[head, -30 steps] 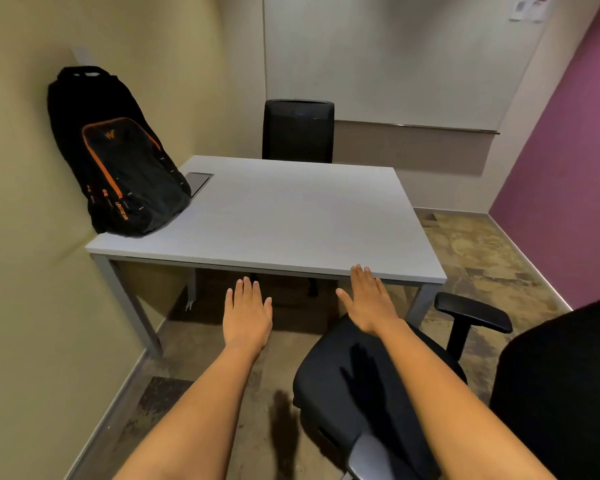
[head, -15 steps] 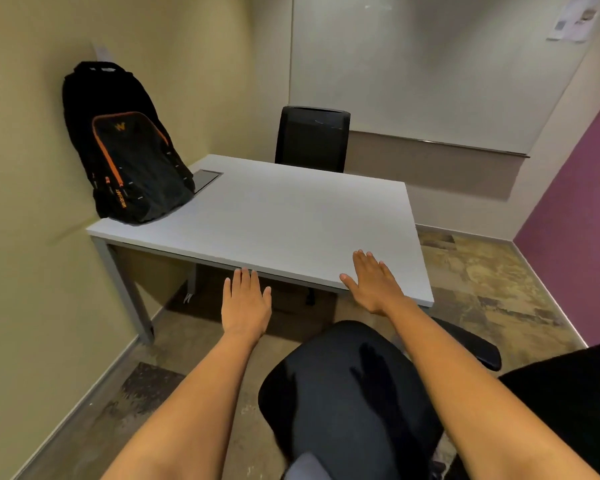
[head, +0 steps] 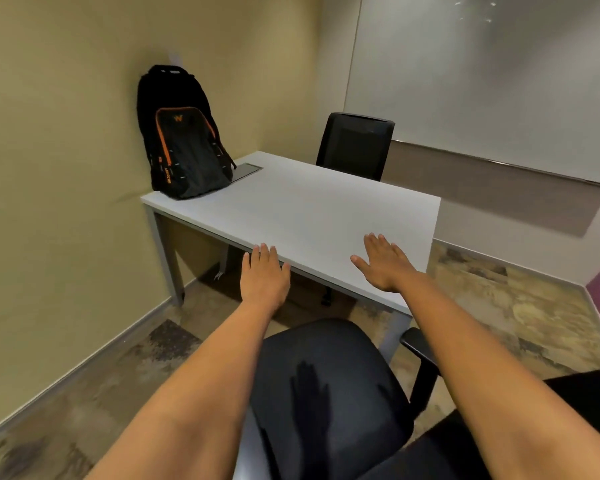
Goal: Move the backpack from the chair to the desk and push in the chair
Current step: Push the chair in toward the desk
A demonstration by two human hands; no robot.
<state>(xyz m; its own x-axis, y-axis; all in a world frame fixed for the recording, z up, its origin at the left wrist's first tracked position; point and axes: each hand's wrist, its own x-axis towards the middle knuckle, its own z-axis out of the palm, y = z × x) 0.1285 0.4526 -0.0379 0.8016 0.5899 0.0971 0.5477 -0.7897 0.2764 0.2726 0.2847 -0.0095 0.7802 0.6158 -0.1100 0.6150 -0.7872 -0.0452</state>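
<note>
Both hands have reached the desk (head: 312,209) edge, left hand (head: 262,277) and right hand (head: 383,263) spread flat, holding nothing; backpack (head: 184,140) stands far left; chair (head: 326,393) near me.

The backpack (head: 184,143) is black with orange trim. The table (head: 312,216) is pale grey, the chair (head: 329,393) black. The floor (head: 520,306) is mottled brown.

Backpack (head: 184,147) on desk (head: 309,209) far-left corner; chair (head: 326,393) before desk.
</note>
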